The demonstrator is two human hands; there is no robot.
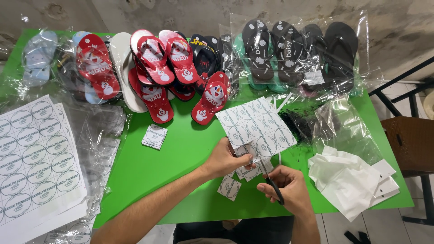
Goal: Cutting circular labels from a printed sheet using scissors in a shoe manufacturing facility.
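While the green worktop (181, 149) fills most of the frame, the action sits low and centre, and it looks like mid-cut on a printed sheet. Along the top edge, flip-flops lie in clear bags: red pairs (153, 68) at upper left, dark pairs (294, 54) at upper right. A big stack of uncut label sheets (38, 158) covers the lower left, and white paper scraps (348, 178) pile at lower right. Now the sheet of round labels (257, 129), centre frame, is lifted off the surface, tilted, its lower corner in the left hand (224, 158), whose grip is pinching the paper between thumb and fingers. The right hand (289, 185) sits just below it, grip closed through the handles of the scissors (271, 183), blades aimed up at the sheet's lower edge; how far the blades are apart I cannot tell. Cut squares (230, 187) lie beneath the hands, another small stack (154, 136) left of centre. By my read, the next snip calls for keeping the blades in the gap between circles, with the left hand holding the paper taut.
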